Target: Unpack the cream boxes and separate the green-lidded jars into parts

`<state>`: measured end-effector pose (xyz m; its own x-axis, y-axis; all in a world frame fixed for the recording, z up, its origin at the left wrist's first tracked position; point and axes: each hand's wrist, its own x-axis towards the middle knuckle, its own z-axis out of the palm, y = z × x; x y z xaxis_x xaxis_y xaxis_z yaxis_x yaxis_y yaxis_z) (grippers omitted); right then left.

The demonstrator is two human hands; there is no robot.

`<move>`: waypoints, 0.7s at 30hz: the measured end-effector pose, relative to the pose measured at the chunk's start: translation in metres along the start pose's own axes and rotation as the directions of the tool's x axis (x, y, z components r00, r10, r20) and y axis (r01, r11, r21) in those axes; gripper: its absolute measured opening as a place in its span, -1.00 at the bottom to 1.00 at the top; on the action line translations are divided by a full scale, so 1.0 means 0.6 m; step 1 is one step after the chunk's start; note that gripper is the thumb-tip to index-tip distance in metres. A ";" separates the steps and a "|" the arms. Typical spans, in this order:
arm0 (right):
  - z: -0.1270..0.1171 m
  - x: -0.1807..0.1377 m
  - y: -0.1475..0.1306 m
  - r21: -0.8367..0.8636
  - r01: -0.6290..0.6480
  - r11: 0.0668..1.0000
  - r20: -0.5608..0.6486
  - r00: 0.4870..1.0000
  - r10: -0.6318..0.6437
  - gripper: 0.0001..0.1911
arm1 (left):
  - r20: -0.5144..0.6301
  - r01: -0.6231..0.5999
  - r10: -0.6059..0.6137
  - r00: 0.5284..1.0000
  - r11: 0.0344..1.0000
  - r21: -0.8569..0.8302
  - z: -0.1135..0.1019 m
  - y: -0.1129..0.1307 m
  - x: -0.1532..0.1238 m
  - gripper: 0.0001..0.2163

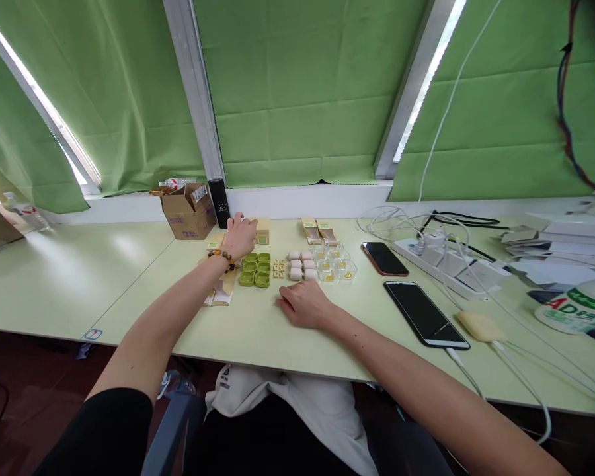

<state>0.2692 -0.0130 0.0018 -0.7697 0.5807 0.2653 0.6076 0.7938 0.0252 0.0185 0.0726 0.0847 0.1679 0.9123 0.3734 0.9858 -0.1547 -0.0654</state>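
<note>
My left hand (238,235) reaches out over the pale green table (129,277), its fingers bent down on the small tan boxes (262,231) near the window sill; what it grips, if anything, is hidden. It wears a bead bracelet. In front of it lie several small green trays (256,269), tiny yellow pieces (278,268), pinkish white blocks (302,264) and clear cups (336,266) with yellow contents. My right hand (303,305) rests on the table just in front of the blocks, fingers curled loosely, nothing visible in it. Flat tan packets (221,291) lie under my left wrist.
An open cardboard box (188,210) and a black cylinder (220,202) stand at the back. Two more tan packets (318,231) lie beyond the cups. Two phones (384,258) (425,313), a power strip (451,264), white cables and a yellow pad (480,325) fill the right side.
</note>
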 end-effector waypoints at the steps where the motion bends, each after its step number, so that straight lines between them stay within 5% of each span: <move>1: -0.001 0.000 0.000 0.015 0.015 1.000 -0.006 1.000 -0.015 -0.67 | 0.004 -0.012 0.011 1.000 0.999 0.036 0.010 0.001 0.015 -0.63; 6: -0.009 0.000 0.007 0.081 0.091 0.992 -0.042 0.995 -0.088 -0.66 | 0.085 -0.029 0.027 0.996 0.999 0.022 0.053 0.009 0.065 -0.51; 9: -0.014 -0.004 0.006 0.097 0.105 0.990 -0.036 0.994 -0.102 -0.71 | 0.103 -0.025 0.023 0.994 1.000 0.010 0.069 0.016 0.076 -0.61; 13: -0.014 -0.006 0.006 0.107 0.103 0.989 -0.042 0.994 -0.099 -0.65 | 0.102 -0.055 0.056 0.993 0.998 -0.015 0.074 0.026 0.075 -0.73; 21: -0.009 -0.004 0.015 0.158 0.122 0.980 -0.087 0.990 -0.109 -0.74 | 0.106 -0.069 0.087 0.991 0.984 -0.164 0.070 0.036 0.078 -0.64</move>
<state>0.2776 -0.0083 0.0064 -0.8115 0.4723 0.3441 0.4703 0.8774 -0.0951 0.0476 0.1279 0.0623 0.2521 0.9303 0.2664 0.9587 -0.2775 0.0617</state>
